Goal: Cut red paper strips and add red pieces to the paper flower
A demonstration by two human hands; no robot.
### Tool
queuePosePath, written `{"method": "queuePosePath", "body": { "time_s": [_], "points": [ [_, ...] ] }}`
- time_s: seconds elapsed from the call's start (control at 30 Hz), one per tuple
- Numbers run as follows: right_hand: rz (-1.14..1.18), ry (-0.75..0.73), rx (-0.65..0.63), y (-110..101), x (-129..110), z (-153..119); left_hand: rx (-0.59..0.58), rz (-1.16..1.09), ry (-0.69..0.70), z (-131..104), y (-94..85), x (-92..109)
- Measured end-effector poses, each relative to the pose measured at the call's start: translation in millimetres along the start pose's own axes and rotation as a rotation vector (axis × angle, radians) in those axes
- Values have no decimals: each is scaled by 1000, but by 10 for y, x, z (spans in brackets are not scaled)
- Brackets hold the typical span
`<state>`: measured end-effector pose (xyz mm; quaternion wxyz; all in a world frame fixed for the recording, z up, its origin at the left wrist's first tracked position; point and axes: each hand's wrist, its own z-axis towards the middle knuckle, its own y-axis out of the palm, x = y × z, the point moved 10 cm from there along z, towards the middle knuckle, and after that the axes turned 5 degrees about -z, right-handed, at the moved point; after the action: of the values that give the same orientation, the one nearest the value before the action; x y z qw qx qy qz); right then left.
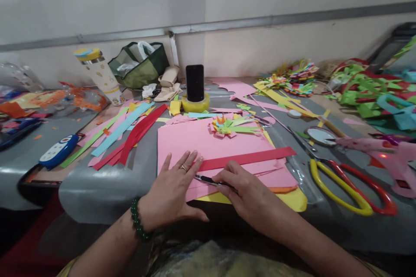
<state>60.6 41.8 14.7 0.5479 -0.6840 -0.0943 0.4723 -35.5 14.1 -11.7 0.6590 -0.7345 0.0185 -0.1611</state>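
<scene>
My left hand (177, 188) lies flat with spread fingers on a stack of pink paper (188, 136), its fingertips by the left end of a red paper strip (247, 158). Pinched in my right hand (245, 188) is a slim dark craft knife (205, 178), its tip pointing left toward my left fingers, just below the strip. Under the pink sheets, yellow paper (294, 201) and orange edges stick out at the lower right. A small paper flower (225, 125) of green, pink and orange strips rests on the upper part of the stack.
Large scissors (338, 181) and a pink glue gun (380, 151) lie at the right. Colored strips (121, 134) and a blue-white device (58, 150) are at the left. A phone (195, 82) stands in a yellow tape roll (196, 104) behind the stack, with a tumbler (102, 73) back left.
</scene>
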Motion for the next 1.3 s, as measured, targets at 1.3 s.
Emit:
{"method": "queuePosePath", "body": {
  "time_s": [1.3],
  "points": [
    [-226,96,220,-900,865,-267,132,283,-87,241,-668,3]
  ]
}}
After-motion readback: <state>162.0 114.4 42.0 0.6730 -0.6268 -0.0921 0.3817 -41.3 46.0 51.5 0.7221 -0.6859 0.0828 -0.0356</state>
